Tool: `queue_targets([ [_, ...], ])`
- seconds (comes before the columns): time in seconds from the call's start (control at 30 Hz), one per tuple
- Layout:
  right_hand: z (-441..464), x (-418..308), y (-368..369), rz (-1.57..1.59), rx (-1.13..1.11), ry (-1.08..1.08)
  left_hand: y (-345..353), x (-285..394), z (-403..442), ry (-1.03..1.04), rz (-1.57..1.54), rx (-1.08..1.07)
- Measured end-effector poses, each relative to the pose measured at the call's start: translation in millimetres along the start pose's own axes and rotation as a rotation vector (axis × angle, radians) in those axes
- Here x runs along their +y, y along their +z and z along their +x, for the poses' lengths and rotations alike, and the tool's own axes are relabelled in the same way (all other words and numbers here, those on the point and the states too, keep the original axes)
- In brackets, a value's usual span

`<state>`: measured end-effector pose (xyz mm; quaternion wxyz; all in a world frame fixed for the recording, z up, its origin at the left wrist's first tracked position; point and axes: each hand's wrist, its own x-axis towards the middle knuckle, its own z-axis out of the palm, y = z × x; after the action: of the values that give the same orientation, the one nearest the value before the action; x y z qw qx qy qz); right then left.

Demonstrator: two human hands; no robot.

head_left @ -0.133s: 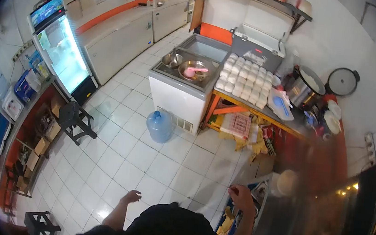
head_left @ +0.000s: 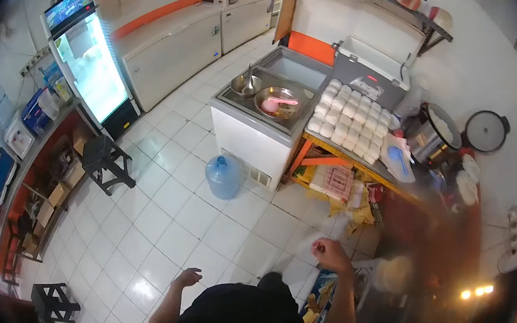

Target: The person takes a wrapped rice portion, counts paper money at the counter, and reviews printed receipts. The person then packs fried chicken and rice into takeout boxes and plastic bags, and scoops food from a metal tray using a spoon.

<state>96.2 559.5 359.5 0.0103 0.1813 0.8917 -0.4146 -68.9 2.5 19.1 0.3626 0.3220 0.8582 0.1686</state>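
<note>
My left hand [head_left: 188, 277] hangs low over the white tiled floor, touching nothing, its fingers loosely stretched out. On the other side, my right hand [head_left: 332, 255] is raised with its fingers curled in; no object shows in it. Below that hand and forearm is a blue crate [head_left: 325, 283] holding yellowish items, partly covered by my arm. A dark shoe or knee tip [head_left: 270, 281] pokes out beyond my black clothing. Ahead stands a blue water jug [head_left: 223, 177] on the floor.
A chest freezer [head_left: 249, 142] bears metal bowls. Beside it, rows of white dough balls [head_left: 348, 122] cover an orange-framed table, near a cooler box [head_left: 370, 72] and a large pot [head_left: 432, 135]. Black stools [head_left: 107, 163] stand left, near a lit display fridge [head_left: 91, 66]. A blurred counter edge runs along my right.
The view has shifted, so the room's things sit slightly farther right and lower. Both hands appear a little to the right; the left is slightly lower, the right slightly higher.
</note>
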Motion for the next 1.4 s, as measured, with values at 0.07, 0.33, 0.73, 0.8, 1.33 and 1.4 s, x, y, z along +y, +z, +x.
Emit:
queue_targets([
  [0.07, 75.8, 38.7, -35.3, -0.091, -0.048, -0.087, 7.5, 58.8, 10.7, -0.273, -0.350, 0.046],
  [0.33, 479.8, 160.1, -138.8, -0.534, 0.256, -0.239, -35.2, 103.7, 77.3, -0.760, -0.558, 0.121],
  [0.73, 639.7, 224.1, -169.0, -0.966, -0.039, -0.254, -99.6, 261.7, 173.8, -0.896, -1.106, 0.389],
  [0.8, 627.1, 237.8, -168.9, -0.995, 0.109, -0.216, -93.9, 267.2, 185.8, -0.914, -1.155, 0.330],
  [1.33, 665.7, 86.7, -262.2, 0.090, -0.267, -0.129, -481.0, 302.9, 459.8, -0.179, -0.966, 0.504],
  [1.4, 684.8, 22.4, -247.3, 0.160, -0.333, -0.248, -530.1, 353.7, 482.7, 0.151, -1.109, 0.276],
])
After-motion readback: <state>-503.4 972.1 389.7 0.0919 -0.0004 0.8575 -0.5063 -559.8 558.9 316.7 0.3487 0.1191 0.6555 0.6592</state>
